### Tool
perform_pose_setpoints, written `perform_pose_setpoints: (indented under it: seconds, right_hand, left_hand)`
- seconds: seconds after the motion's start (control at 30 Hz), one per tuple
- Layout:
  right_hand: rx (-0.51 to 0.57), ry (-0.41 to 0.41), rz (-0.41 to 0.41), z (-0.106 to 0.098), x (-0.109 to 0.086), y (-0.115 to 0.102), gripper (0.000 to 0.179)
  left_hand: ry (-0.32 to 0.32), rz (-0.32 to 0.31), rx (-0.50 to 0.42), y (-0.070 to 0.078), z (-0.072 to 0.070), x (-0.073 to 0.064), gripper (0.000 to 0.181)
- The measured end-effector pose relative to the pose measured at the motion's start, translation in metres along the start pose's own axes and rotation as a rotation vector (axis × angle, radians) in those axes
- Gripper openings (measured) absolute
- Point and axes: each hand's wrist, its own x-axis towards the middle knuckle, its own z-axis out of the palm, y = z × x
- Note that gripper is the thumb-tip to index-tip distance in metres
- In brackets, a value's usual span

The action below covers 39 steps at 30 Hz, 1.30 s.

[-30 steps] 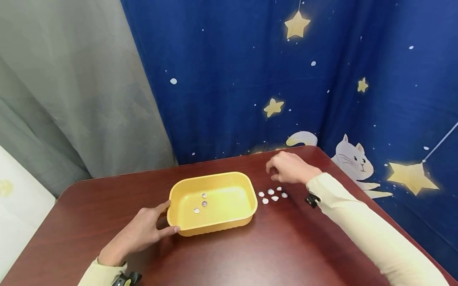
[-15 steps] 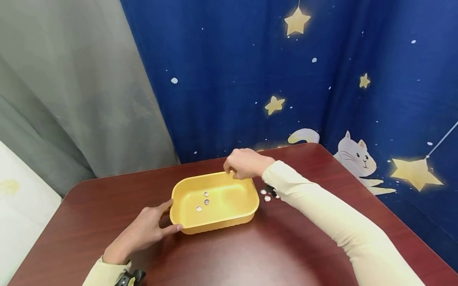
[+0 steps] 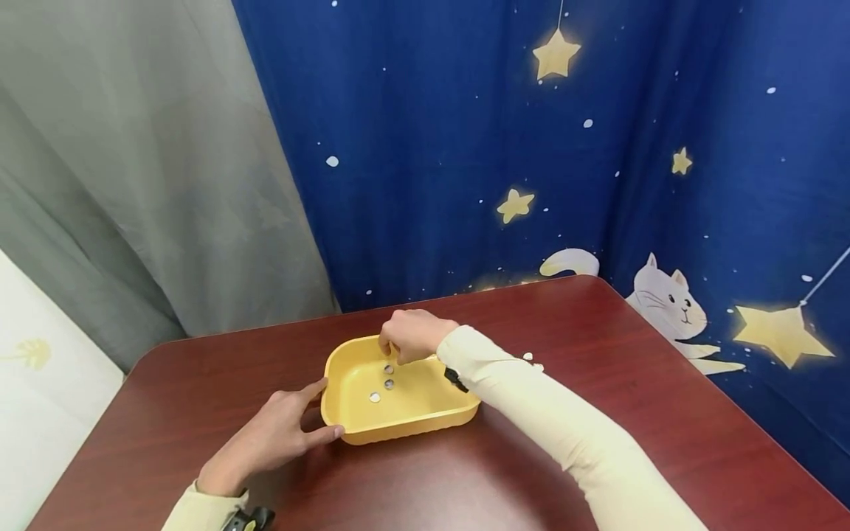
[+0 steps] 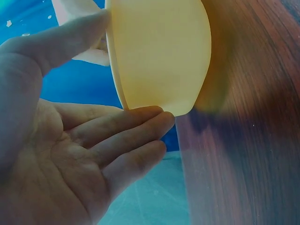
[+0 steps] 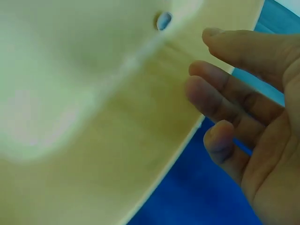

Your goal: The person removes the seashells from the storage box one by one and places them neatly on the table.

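A yellow plastic basin (image 3: 412,424) stands on the table in the head view. Three small shiny gem-like pieces lie inside, among them a pale piece (image 3: 375,397) and a darker piece (image 3: 389,384). My left hand (image 3: 272,431) rests against the basin's left end, thumb at the front corner and straight fingers along the outside wall. Over the basin's back part hovers my right hand (image 3: 415,335), fingers pointing down. In the right wrist view its fingers are loosely bent and apart, nothing visible between them; a shiny piece (image 5: 164,21) lies on the basin beyond the fingertips.
More small pale pieces (image 3: 527,356) lie on the dark red table (image 3: 637,391) to the right, partly hidden behind the right sleeve (image 3: 551,420). A blue star-patterned curtain (image 3: 425,184) and a grey curtain (image 3: 166,169) hang behind the table's far edge.
My right hand has moved left from the loose pieces on the table to above the inside of the basin. My left hand has stayed at the basin's left end.
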Motion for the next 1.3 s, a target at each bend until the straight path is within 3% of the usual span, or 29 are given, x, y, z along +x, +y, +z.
perform_pose_setpoints:
  seconds: [0.27, 0.57, 0.73, 1.1, 1.3]
  right_hand:
    - [-0.061, 0.018, 0.047, 0.023, 0.016, -0.012, 0.017]
    - [-0.148, 0.035, 0.084, 0.032, 0.02, -0.026, 0.005]
    - [-0.194, 0.063, 0.083, 0.038, 0.024, -0.027, 0.015]
    - [-0.154, 0.09, 0.067, 0.047, 0.022, -0.023, 0.02]
    - [-0.076, 0.054, 0.066, 0.037, 0.017, -0.021, 0.014]
  left_hand:
    - [0.053, 0.024, 0.015, 0.003, 0.004, -0.002, 0.076]
    - [0.123, 0.026, 0.066, 0.003, 0.007, -0.004, 0.075]
    - [0.139, 0.039, 0.068, 0.003, 0.006, -0.004, 0.075]
    - [0.112, 0.028, 0.068, 0.003, 0.007, -0.004, 0.078]
    - [0.142, 0.032, 0.075, 0.004, 0.007, -0.004, 0.076]
